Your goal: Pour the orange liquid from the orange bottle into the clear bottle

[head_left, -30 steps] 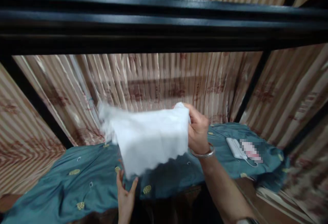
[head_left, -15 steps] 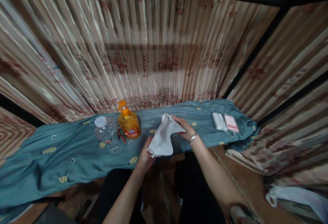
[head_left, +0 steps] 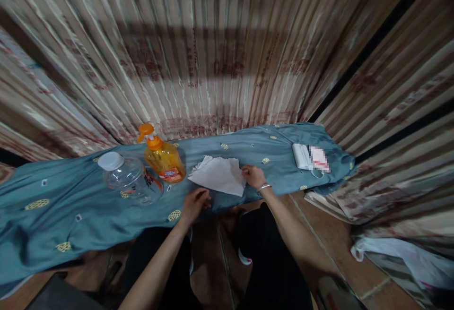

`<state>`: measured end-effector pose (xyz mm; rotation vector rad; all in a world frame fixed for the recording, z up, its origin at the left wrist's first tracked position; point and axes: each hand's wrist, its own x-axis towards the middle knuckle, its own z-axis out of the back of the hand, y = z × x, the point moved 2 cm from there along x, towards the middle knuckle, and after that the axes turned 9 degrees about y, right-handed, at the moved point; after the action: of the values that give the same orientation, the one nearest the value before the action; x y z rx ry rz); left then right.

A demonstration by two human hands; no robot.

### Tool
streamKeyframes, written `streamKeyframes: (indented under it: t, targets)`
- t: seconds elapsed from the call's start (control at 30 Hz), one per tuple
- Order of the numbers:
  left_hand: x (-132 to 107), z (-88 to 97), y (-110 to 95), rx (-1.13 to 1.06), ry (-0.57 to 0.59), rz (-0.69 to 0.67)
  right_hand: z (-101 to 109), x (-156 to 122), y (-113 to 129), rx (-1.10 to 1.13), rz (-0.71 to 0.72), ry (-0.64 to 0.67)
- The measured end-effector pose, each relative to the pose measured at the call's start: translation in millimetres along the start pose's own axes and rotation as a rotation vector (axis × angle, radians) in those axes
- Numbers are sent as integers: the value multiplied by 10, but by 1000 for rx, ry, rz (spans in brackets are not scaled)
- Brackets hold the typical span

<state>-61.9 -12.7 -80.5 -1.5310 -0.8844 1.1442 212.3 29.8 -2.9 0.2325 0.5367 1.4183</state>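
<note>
A white cloth (head_left: pixel 220 176) lies spread fairly flat on the teal fabric cover, its left edge ragged. My right hand (head_left: pixel 254 176), with a bracelet at the wrist, has its bent fingers pinched at the cloth's right edge. Just below the cloth's lower left edge, my left hand (head_left: pixel 195 204) hangs with loosely curled fingers, apart from the cloth and with nothing visible in it. To the left of the cloth stands an orange pump bottle (head_left: pixel 165 161) of amber liquid. A clear plastic bottle (head_left: pixel 131 177) with a white cap is beside it.
The teal cover (head_left: pixel 117 222) drapes over a long narrow table. A white box-like item (head_left: pixel 301 156) and a blurred pink-and-white packet (head_left: pixel 319 159) lie at its right end. Pleated curtains (head_left: pixel 213 78) hang behind. A white bag (head_left: pixel 400 253) sits low on the right.
The cloth, held up bunched between both hands before, now lies flat on the cover. My left hand has let go of it and sits lower left. The view has shifted slightly.
</note>
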Motion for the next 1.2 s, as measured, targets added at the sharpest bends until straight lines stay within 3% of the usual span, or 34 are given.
streamKeyframes:
  t: [0.17, 0.3, 0.33, 0.43, 0.57, 0.83, 1.2]
  targets:
    - [81, 20, -102, 436, 26, -294, 29, -122, 224, -117, 157, -43]
    - [106, -8, -139, 653, 4, -464, 168, -53, 268, -134, 368, -237]
    - [113, 5, -146, 690, -11, -489, 180, 8, 241, -129, 347, -239]
    - [146, 77, -184, 772, -60, -528, 101, 226, 139, -133, 172, -76]
    - [176, 67, -249, 829, -32, -525, -73, 387, 88, -122, 108, -13]
    - [54, -320, -163, 804, 201, -463, -174, 320, 35, -64, 3, -25]
    - [14, -336, -154, 758, 208, -439, -39, 322, 124, 308, -109, 74]
